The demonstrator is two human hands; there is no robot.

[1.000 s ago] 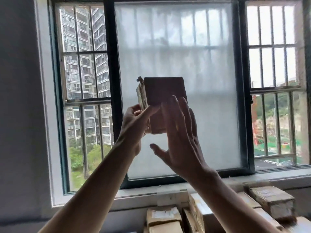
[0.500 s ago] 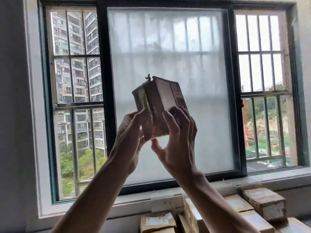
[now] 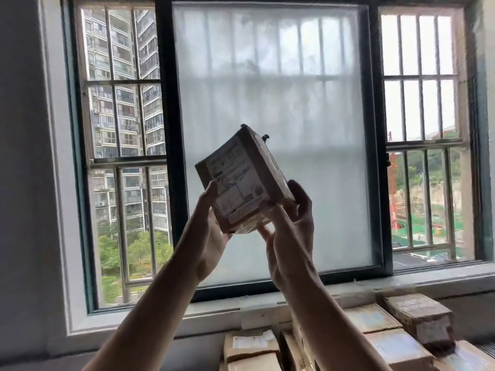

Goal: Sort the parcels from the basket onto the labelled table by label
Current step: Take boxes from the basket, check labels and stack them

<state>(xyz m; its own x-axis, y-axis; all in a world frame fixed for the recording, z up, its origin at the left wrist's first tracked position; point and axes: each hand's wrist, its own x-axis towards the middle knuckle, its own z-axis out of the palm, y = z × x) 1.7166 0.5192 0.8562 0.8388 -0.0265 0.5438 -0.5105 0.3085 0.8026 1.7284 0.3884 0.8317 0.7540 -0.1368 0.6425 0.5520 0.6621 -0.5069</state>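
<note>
I hold a small brown cardboard parcel [image 3: 241, 180] up in front of the window, tilted, with its white shipping label facing me. My left hand [image 3: 207, 231] cups its lower left side, thumb along the left edge. My right hand [image 3: 290, 231] grips its lower right corner, thumb on the right side and fingers underneath. The print on the label is too blurred to read. Neither the basket nor the labelled table shows in the head view.
Several cardboard parcels [image 3: 401, 330] are stacked at the bottom right below the windowsill [image 3: 214, 314]. A barred window with a frosted middle pane [image 3: 267, 103] fills the view. A grey wall [image 3: 24, 183] stands at the left.
The parcel has been turned in both hands so its labelled face now points at me, where its dark back showed before. It sits slightly lower and more tilted.
</note>
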